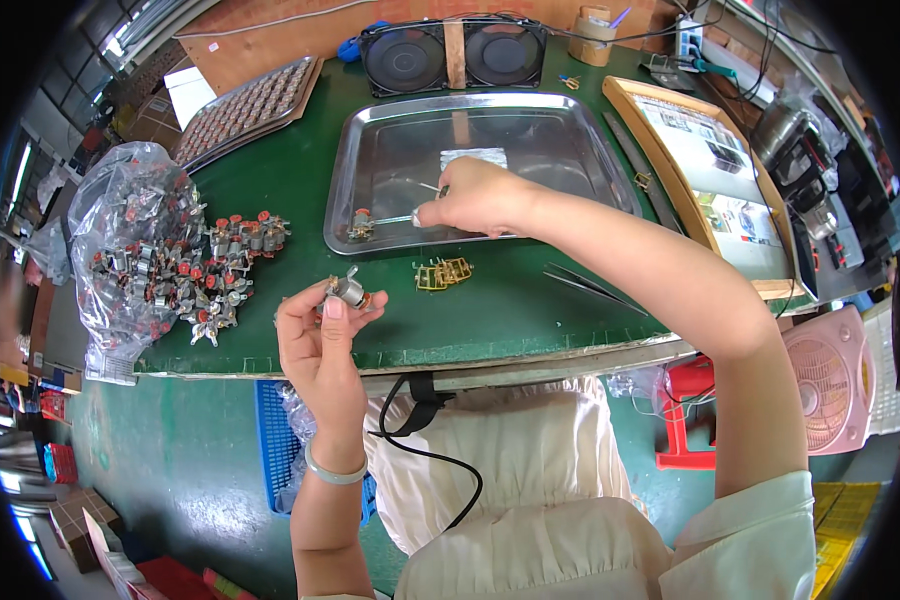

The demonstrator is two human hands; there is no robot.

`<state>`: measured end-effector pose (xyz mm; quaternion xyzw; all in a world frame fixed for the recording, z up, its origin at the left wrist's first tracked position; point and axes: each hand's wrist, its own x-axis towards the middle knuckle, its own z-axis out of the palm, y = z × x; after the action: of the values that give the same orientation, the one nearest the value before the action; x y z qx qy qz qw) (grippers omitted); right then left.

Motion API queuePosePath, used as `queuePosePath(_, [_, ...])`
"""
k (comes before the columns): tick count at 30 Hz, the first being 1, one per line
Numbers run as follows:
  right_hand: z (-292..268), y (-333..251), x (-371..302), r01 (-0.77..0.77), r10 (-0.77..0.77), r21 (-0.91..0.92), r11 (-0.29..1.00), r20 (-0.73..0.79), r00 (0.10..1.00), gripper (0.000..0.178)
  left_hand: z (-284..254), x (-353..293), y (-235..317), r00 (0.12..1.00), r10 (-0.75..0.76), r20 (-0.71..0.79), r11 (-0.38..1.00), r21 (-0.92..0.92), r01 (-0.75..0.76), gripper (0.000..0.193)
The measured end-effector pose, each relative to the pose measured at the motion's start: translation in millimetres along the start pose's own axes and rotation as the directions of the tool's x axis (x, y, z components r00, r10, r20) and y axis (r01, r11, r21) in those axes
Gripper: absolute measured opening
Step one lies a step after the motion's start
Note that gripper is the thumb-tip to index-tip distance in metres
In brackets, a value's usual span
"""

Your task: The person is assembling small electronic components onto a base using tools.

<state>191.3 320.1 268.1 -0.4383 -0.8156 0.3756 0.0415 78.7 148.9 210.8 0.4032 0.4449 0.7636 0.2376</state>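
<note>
Cream clothing [540, 550] lies nearest my camera; beyond, green table [510, 325], steel tray [400, 150], wood-framed print [715, 160] I can't read. Right hand [480, 200] curls over the tray, hold unclear; left hand [325, 345] pinches a metal component [351, 292] between tray and table's front edge.

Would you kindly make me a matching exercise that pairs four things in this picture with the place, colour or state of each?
1. Left hand
2. Dark tweezers
3. Plastic bag
4. Box-shaped fan

A. Pink, right of the table
B. Lying on the green tabletop
C. Holding a small silver part
D. Clear, at the table's left, with many metal parts

Pairs: 1-C, 2-B, 3-D, 4-A.
</note>
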Motion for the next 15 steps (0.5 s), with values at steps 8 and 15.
queuePosePath(8, [-103,71,-48,0.044,-0.041,0.0,0.999,-0.389,0.92,0.031,1,0,0,0.994,-0.043,0.1,0.999,0.021,0.041,0.016])
queuePosePath(15, [-121,163,-86,-0.217,0.091,-0.201,0.955,-0.497,0.863,0.019,21,7,-11,0.988,-0.04,0.152,0.999,-0.021,0.044,0.015])
